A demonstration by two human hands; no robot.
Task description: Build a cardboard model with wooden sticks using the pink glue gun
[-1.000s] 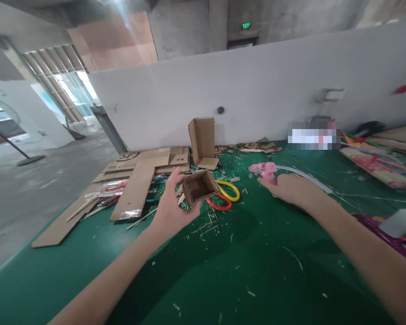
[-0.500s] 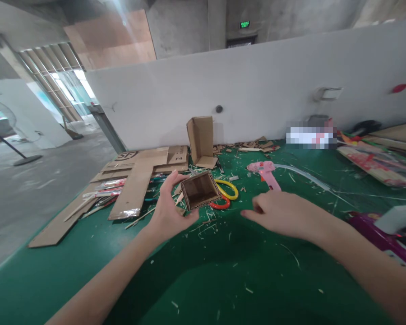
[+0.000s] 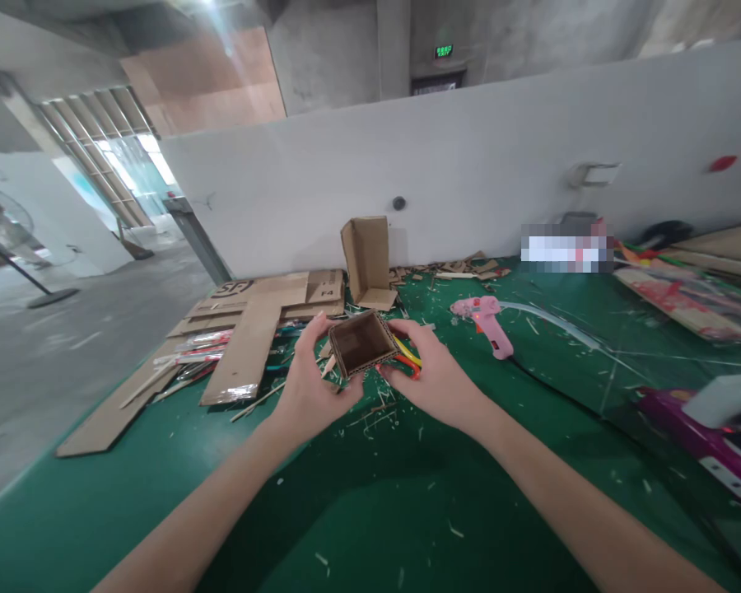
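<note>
The right hand (image 3: 440,380) has left the pink hot-glue gun (image 3: 492,328), at three o'clock, to cup half-open beside the small cardboard box (image 3: 363,343), hold unclear, opposite the left hand (image 3: 312,390) gripping its nine-o'clock side.

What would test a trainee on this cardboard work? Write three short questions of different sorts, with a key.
1. What does the left hand hold?
a) a paintbrush
b) an open cardboard box
c) a mug
2. True or false: the pink glue gun lies on the green tabletop.
3. Fill in the blank: the cord running from the glue gun's handle is ____.
Key: 1 b; 2 true; 3 black.
</note>
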